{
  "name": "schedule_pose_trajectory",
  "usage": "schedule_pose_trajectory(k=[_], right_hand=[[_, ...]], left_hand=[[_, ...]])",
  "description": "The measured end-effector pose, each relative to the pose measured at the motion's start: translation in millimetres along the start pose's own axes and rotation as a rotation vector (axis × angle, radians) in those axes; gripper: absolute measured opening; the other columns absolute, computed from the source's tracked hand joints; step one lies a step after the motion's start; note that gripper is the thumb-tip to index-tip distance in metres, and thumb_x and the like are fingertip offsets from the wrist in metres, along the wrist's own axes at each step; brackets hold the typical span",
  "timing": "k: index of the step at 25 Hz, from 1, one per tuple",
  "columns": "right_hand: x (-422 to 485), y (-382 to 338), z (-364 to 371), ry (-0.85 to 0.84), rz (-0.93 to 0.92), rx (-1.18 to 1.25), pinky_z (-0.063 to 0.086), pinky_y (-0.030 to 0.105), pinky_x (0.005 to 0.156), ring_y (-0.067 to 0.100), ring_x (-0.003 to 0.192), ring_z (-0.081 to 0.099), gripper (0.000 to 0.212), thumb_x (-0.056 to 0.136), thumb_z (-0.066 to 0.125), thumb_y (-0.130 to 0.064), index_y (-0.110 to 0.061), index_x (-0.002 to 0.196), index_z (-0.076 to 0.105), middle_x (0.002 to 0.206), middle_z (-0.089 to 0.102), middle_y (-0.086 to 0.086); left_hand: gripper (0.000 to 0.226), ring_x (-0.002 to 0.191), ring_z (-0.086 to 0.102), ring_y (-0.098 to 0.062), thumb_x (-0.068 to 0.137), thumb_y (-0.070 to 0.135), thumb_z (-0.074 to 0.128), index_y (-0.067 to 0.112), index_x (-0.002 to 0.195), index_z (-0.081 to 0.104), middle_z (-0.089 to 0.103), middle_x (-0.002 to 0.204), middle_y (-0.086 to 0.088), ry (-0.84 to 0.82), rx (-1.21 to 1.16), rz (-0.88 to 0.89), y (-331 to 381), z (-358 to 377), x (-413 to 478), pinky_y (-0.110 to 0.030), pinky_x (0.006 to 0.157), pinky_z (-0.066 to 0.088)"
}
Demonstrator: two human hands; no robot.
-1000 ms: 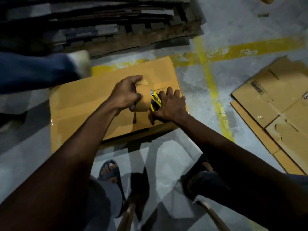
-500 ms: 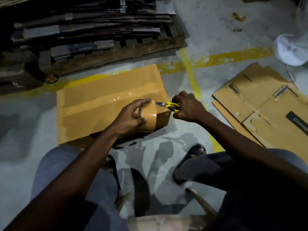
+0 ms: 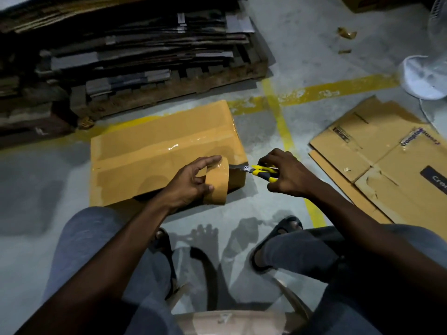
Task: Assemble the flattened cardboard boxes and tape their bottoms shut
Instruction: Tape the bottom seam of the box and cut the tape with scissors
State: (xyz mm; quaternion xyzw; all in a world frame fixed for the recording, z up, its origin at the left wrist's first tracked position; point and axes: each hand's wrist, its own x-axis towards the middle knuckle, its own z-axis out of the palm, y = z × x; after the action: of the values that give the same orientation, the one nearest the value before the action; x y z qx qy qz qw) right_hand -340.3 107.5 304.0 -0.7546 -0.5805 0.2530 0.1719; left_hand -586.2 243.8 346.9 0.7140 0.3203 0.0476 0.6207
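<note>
A second ago both hands were working on top of the cardboard box. Now the right hand has slid off past the box's right edge, and the tape roll has come down to the near right corner. Over the last half second, hardly anything has changed: same grips, same spot.

The left hand has its fingers curled over the roll's top rim with the thumb on the near side, grasping it. The roll stands on edge just above the near right corner of the box. The right hand's fingers are clenched round the yellow-and-black handle of the cutter. Its metal blade points left, towards the roll, and meets the stretch of tape right at the box's right edge.

The box lies on the floor in front of the person's sandalled feet. Its long axis runs left to right, with the right end angled a little away. A glossy strip of tape follows that same axis along the middle of the top face, from the left edge to the right.

Beyond the box's far edge stands a wooden pallet stacked with flat cardboard. A yellow line passes its far right corner. Flattened cartons lie well apart on the right, near a white fan base.
</note>
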Motion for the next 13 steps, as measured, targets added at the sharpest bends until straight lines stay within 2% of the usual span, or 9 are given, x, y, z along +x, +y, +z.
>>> schedule_pose_trajectory(k=[3,5,9,13], right_hand=[[7,7,1,-0.008,-0.041,-0.014,0.047,0.047,0.073,0.026,0.087,0.044,0.055,0.06,0.051,-0.049,-0.025,0.109,0.061,0.1,0.045,-0.008],[9,9,2,-0.004,-0.063,-0.009,0.047,0.048,0.073,0.026,0.088,0.044,0.056,0.059,0.048,-0.05,-0.025,0.107,0.061,0.099,0.045,-0.008],[12,13,4,-0.003,-0.068,0.001,0.046,0.049,0.076,0.026,0.089,0.045,0.057,0.058,0.048,-0.051,-0.025,0.106,0.062,0.1,0.046,-0.007],[17,16,7,0.002,-0.077,-0.001,0.045,0.05,0.076,0.025,0.089,0.046,0.053,0.062,0.05,-0.053,-0.026,0.106,0.061,0.1,0.047,-0.009]], left_hand=[[0.076,0.105,0.059,-0.015,0.079,-0.015,0.063,0.033,0.136,0.047,0.037,0.145,0.003,0.016,0.093,0.002,-13,-2,8,-0.032,0.08,0.056],[0.077,0.118,0.051,-0.018,0.078,-0.011,0.067,0.033,0.138,0.045,0.037,0.143,0.003,0.022,0.207,-0.005,-19,-2,13,-0.04,0.091,0.054],[0.077,0.119,0.041,-0.011,0.077,-0.004,0.069,0.025,0.143,0.041,0.042,0.132,0.005,0.05,0.463,0.032,-22,5,18,-0.036,0.098,0.048],[0.076,0.119,0.042,-0.013,0.076,-0.003,0.067,0.023,0.143,0.041,0.042,0.131,0.005,0.082,0.525,0.046,-27,6,23,-0.035,0.096,0.046]])
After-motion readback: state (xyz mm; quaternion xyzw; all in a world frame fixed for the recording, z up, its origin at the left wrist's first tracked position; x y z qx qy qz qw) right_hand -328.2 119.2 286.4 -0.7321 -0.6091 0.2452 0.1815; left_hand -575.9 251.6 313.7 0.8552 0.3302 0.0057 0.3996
